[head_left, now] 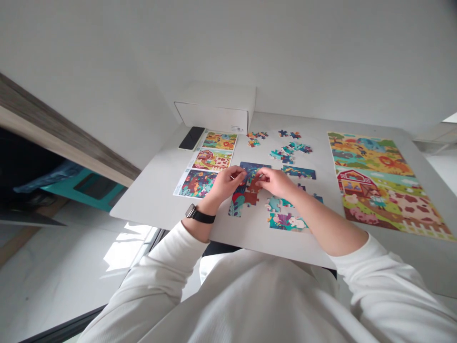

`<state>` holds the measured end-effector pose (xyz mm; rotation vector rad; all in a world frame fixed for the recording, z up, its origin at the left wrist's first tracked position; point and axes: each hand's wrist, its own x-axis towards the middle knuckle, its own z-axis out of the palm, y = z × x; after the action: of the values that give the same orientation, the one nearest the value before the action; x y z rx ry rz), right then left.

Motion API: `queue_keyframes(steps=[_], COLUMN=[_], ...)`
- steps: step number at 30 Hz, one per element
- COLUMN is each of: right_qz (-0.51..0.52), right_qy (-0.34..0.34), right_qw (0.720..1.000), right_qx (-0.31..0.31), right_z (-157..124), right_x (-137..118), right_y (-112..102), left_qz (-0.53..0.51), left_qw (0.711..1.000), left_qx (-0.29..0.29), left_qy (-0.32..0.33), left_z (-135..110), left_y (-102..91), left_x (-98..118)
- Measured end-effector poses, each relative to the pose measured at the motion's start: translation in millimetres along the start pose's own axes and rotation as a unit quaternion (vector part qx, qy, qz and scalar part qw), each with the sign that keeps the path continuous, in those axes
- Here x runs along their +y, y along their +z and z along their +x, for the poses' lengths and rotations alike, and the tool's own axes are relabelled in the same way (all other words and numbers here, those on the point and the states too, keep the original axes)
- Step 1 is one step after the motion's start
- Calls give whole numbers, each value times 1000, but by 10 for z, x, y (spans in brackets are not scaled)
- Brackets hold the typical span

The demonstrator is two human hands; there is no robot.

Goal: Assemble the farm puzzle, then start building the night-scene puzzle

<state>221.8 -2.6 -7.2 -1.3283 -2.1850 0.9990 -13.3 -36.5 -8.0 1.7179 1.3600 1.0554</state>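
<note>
A partly joined dark blue and red jigsaw section (252, 198) lies on the table in front of me. Over its upper left edge, my left hand (228, 183) has its thumb and fingers closed at a puzzle piece. My right hand (276, 183) pinches at a reddish-brown piece on the section's upper right side; its fingertips partly hide it. Right of the hands sits a joined dark strip (299, 172). Below my right hand are a teal piece (273, 204) and a joined strip with a white animal (287, 221). My right forearm covers some pieces.
Loose teal pieces (291, 151) and orange ones (256, 138) lie farther back. A picture sheet (213, 159) and a phone (192, 137) are at the left, before a white box (214, 114). Finished farm and safari puzzles (385, 186) lie at the right.
</note>
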Motion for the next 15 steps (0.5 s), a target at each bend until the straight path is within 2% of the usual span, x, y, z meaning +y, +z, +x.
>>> queue_keyframes(steps=[4,9,15], right_qz=[-34,-108,-157], right_qy=[0,-42,-70], right_qw=[999,993,984], right_qx=[9,28,45], right_z=[-23,-21,-17], right_x=[-72,-83,-30], right_y=[20,56,102], left_qz=[-2,-7,37], left_qw=[1000,1000,999], left_qx=[-4,-5,24], left_qy=[-2,1,1], left_z=[3,3,5], left_y=[9,10,-6], left_x=[-5,-11,-27])
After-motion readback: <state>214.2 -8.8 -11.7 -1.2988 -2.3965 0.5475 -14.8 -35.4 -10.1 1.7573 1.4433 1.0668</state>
